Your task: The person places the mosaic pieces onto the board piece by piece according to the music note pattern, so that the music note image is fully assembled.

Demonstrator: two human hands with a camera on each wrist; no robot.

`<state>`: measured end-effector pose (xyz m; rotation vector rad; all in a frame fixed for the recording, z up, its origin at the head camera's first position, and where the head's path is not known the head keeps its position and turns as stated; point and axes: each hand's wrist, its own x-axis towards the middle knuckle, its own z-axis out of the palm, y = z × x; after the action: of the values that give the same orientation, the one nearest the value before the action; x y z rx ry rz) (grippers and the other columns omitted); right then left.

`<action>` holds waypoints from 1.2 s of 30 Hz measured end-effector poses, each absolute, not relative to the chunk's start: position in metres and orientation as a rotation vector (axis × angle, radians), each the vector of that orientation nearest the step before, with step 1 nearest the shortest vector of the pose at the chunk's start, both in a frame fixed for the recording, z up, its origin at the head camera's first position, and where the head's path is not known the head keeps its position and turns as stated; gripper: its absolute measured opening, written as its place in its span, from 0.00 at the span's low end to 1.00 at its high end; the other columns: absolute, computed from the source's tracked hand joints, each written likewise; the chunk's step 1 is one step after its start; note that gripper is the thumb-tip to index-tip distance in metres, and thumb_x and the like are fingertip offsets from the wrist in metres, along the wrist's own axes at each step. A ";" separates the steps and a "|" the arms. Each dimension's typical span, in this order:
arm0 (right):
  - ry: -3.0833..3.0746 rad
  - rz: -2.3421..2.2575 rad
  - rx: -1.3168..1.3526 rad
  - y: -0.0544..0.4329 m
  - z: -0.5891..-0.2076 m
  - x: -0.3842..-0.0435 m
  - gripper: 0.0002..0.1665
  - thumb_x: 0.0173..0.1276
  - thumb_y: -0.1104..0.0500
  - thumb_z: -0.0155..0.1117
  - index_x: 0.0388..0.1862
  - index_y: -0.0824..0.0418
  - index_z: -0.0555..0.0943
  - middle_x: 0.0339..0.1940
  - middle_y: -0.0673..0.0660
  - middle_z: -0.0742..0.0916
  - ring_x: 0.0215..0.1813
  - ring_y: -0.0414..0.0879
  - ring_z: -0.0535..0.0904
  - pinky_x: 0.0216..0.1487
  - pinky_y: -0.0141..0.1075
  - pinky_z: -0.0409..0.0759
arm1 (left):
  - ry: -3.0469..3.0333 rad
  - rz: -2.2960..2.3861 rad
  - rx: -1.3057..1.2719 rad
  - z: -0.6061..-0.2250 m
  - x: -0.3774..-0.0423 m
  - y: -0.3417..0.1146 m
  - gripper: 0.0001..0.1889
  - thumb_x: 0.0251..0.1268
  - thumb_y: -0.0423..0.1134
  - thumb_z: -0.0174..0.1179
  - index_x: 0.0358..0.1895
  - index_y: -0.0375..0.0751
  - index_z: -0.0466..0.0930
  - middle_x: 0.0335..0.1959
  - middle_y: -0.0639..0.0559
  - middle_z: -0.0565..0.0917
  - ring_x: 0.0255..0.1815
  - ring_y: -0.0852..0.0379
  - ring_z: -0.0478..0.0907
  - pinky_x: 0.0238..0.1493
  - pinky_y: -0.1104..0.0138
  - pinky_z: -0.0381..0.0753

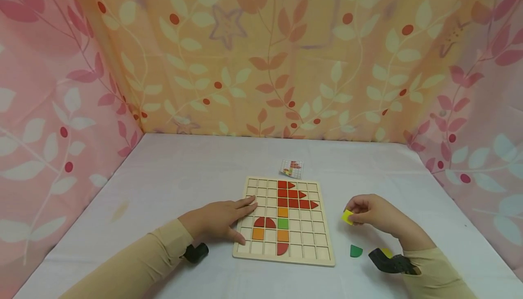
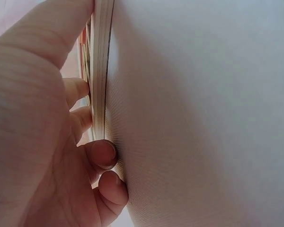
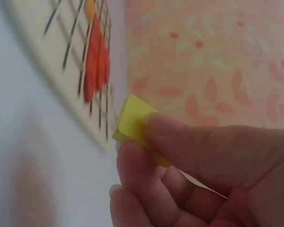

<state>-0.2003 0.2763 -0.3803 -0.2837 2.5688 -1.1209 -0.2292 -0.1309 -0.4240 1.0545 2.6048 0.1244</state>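
A wooden grid board (image 1: 308, 250) lies on the white cloth with flat pieces in its squares: red ones (image 1: 293, 194) in three rows at the top, orange squares (image 1: 283, 212), a green square (image 1: 283, 223) and red quarter-rounds (image 1: 282, 248). My left hand (image 1: 214, 219) rests with spread fingers on the board's left side; in the left wrist view the thumb lies against the board's edge (image 2: 102, 71). Right of the board, my right hand (image 1: 373, 213) pinches a yellow square piece (image 3: 131, 119) between thumb and forefinger, above the cloth.
A small printed pattern card (image 1: 292, 169) lies behind the board. A green quarter-round piece (image 1: 356, 251) lies right of it, and a yellow piece (image 1: 386, 252) is partly hidden by the black right wrist mount (image 1: 390, 262). Patterned curtains (image 1: 261, 54) enclose the table.
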 end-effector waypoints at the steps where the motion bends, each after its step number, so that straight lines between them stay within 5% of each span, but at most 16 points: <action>1: 2.564 -1.136 -0.308 0.270 -0.378 -0.201 0.10 0.56 0.58 0.68 0.33 0.62 0.79 0.26 0.54 0.81 0.30 0.48 0.76 0.33 0.39 0.78 | 2.603 0.127 1.052 -0.424 -0.229 -0.131 0.53 0.40 0.79 0.44 0.72 0.61 0.41 0.74 0.63 0.40 0.71 0.54 0.52 0.63 0.55 0.61; 15: 2.594 -1.032 -0.661 0.180 -0.369 -0.212 0.03 0.58 0.57 0.66 0.26 0.51 0.84 0.29 0.45 0.83 0.34 0.45 0.73 0.35 0.38 0.74 | 2.602 0.128 1.052 -0.422 -0.229 -0.130 0.53 0.41 0.78 0.44 0.72 0.61 0.41 0.74 0.64 0.40 0.71 0.54 0.52 0.63 0.55 0.61; 36: 2.596 -0.935 -0.753 0.111 -0.397 -0.212 0.08 0.53 0.64 0.69 0.21 0.55 0.79 0.18 0.44 0.79 0.24 0.39 0.73 0.28 0.32 0.73 | 2.598 0.138 1.076 -0.423 -0.230 -0.132 0.52 0.41 0.78 0.44 0.72 0.62 0.41 0.74 0.63 0.40 0.70 0.54 0.53 0.62 0.54 0.63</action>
<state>-0.2117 0.1110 -0.3972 -0.7532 2.5956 -0.9354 -0.2302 -0.1320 -0.4230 1.0761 2.5981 0.1375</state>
